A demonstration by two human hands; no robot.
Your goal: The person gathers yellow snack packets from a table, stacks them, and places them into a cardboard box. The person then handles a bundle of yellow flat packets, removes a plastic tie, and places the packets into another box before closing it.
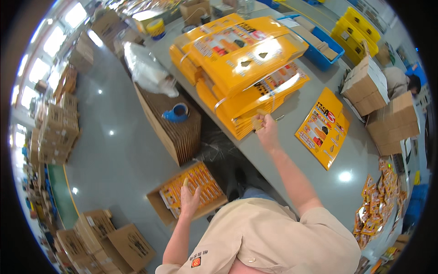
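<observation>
My left hand (190, 201) is over an open cardboard carton (209, 209) on the floor, its thumb and forefinger apart. Rows of orange printed packets (205, 185) fill the carton; whether the hand touches them is unclear. Yellow finger cots cover some fingertips on both hands. At the table's near side, my right hand (267, 132) is by the lower corner of a strapped stack of yellow printed cardboard sheets (236, 99). Its fingers are partly curled, and their grip cannot be made out. A small slim metallic object (280, 117) lies just beyond it.
On the grey table (273, 161) lie a single yellow printed sheet (323, 128), a blue bin (321, 48) and a heap of orange packets (376, 205). Flattened cartons (171, 133) stand beside it, topped by a blue tape dispenser (176, 113). A person (397, 82) is at right.
</observation>
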